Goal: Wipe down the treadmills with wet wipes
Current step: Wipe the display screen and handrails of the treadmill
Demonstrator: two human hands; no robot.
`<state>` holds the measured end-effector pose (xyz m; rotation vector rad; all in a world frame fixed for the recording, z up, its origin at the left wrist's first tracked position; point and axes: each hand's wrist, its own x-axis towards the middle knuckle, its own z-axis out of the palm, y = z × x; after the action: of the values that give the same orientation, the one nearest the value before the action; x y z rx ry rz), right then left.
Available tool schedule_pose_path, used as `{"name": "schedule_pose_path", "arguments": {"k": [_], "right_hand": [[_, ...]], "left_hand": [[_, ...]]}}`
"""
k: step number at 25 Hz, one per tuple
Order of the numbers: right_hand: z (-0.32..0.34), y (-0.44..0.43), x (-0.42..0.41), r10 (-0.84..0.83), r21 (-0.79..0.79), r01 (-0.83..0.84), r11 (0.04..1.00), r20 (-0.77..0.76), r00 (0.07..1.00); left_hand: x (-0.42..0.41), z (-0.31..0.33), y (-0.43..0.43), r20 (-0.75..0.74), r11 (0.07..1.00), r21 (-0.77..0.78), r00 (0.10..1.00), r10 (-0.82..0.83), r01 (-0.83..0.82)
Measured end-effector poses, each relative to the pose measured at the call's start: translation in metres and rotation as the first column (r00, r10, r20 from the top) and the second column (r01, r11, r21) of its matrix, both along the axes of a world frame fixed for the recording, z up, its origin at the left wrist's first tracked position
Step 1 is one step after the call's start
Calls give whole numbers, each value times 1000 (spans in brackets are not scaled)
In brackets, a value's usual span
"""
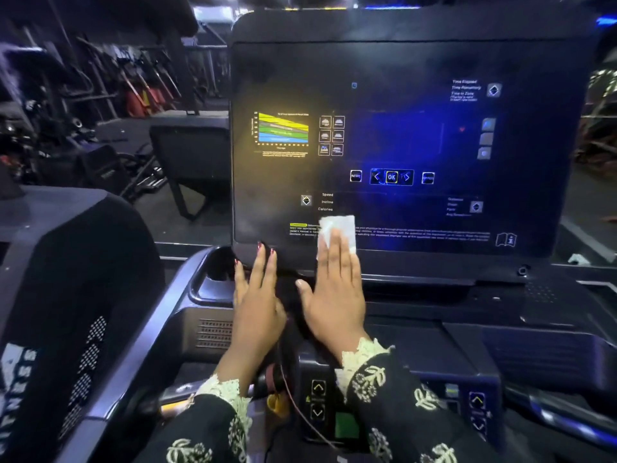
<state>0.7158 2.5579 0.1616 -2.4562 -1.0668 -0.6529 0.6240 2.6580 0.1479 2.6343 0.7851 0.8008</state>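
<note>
Right, here we are at the treadmill console (pixel 417 61). The right hand (pixel 337 295) is flat out, fingers straight and together, pressing the wet wipe (pixel 339 227) against the console face at its bottom edge, left of centre. Nothing is pinched or curled there. The wipe is pinned under the fingertips, its upper half poking out white above them, just below the Speed, Incline, Calories lettering (pixel 326 202).

The left hand (pixel 257 295) sits just beside it, also flat and holding nothing, fingertips touching the lower-left rim of the console (bracing, by the look of it).

Now the bit that matters: almost the whole console face lies up and away to the right of that wipe. Its long side runs left to right, so I'd reckon sideways strokes along it make sense. The right hand is the one to make them, since it has the wipe and is nearer to the OK button (pixel 391 177) and the far corner. The left hand is off to the left, clear of that path.
</note>
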Motion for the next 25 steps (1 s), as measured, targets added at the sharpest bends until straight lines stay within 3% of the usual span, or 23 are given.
{"name": "schedule_pose_path", "arguments": {"k": [5, 10, 14, 16, 19, 21, 23, 25], "right_hand": [[-11, -26, 4, 140, -84, -136, 987, 45, 989], [-6, -58, -14, 52, 332, -39, 942, -30, 998], [-4, -96, -50, 63, 531, 201, 823, -436, 898], [-4, -120, -62, 77, 590, 353, 726, -580, 811], [5, -157, -75, 371, 770, 501, 395, -633, 680], [10, -189, -84, 443, 789, 573, 224, -606, 661], [17, -223, -98, 454, 794, 592, 137, -581, 675], [24, -258, -114, 431, 801, 596, 54, -557, 709]], "left_hand": [[-9, 9, -26, -88, 995, -38, 992, -95, 92], [-19, 7, -65, -100, 951, -52, 945, -310, 306], [-17, 6, -94, 160, 857, -198, 879, -450, 475], [-13, 10, -114, 277, 787, -272, 829, -487, 553], [-6, 14, -154, 398, 654, -358, 743, -538, 666], [-4, 15, -186, 438, 499, -501, 704, -558, 707], [-7, 18, -219, 488, 336, -593, 658, -573, 732], [-13, 24, -254, 511, 235, -616, 609, -606, 752]]}}
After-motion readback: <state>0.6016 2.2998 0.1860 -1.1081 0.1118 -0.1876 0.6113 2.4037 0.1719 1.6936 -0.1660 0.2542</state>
